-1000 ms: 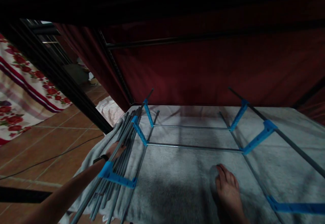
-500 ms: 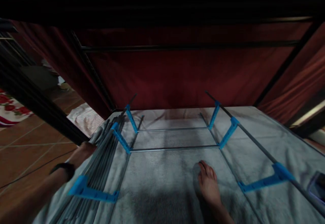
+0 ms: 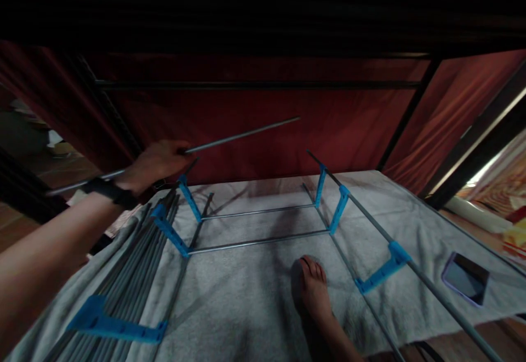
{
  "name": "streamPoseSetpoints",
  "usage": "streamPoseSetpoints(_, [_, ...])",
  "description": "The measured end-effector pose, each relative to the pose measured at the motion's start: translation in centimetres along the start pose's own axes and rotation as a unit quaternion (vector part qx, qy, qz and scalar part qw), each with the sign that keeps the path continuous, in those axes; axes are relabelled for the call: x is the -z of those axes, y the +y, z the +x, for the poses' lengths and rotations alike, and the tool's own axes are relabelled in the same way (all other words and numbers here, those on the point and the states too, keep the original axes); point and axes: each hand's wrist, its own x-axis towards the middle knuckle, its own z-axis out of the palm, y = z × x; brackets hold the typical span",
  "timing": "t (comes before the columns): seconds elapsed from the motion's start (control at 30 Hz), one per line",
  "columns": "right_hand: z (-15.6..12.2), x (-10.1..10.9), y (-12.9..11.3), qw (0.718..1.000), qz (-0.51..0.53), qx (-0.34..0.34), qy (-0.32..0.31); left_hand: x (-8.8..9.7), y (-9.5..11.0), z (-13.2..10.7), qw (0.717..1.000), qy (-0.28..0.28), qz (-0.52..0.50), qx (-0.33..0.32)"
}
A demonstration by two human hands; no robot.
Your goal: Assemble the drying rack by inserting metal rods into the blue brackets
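The rod (image 3: 246, 134) — thin, straight, grey — is in the air toward the far edge of the blanket (image 3: 230, 302), gripped near its middle by the left hand (image 3: 158, 165), its right end tilted higher than its left. On the blanket stands the frame (image 3: 370, 216): long grey bars on either side, three blue brackets (image 3: 382, 270) in view on each. Two crossbars (image 3: 258, 243), roughly parallel, span the sides at the two farther bracket pairs. The pile (image 3: 133, 277) — loose grey rods, side by side — lies along the blanket's left edge, partly under the frame.
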Motion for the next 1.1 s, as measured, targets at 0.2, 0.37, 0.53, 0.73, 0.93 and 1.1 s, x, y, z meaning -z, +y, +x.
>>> streamPoseSetpoints(0.2, [0.2,0.1,-0.2,1.000,0.016,-0.012,-0.001,-3.1,8.4,-0.4,0.995,-0.046,-0.067,-0.051])
streamPoseSetpoints(0.37, [0.1,-0.4,-0.1,0.999,0.027,-0.027,-0.003,-8.3,11.2,-6.3,0.996,-0.016,-0.038,-0.083])
streamPoseSetpoints(0.53, [0.4,0.0,-0.2,0.992,0.103,-0.077,0.002,-12.2,10.4,-11.7,0.995,-0.020,-0.034,-0.088])
streamPoseSetpoints(0.73, [3.9,2.4,-0.3,0.914,0.347,-0.206,0.034,-12.9,10.4,-14.2,0.997,-0.012,-0.015,-0.069])
streamPoseSetpoints(0.93, [9.4,7.6,-0.2,0.840,0.465,-0.274,0.053,-14.9,10.6,-16.0,0.997,-0.024,-0.047,-0.049])
streamPoseSetpoints(1.1, [12.6,11.3,0.9,0.670,0.669,-0.318,0.044,-16.5,9.9,-18.2,0.996,-0.040,-0.055,-0.054])
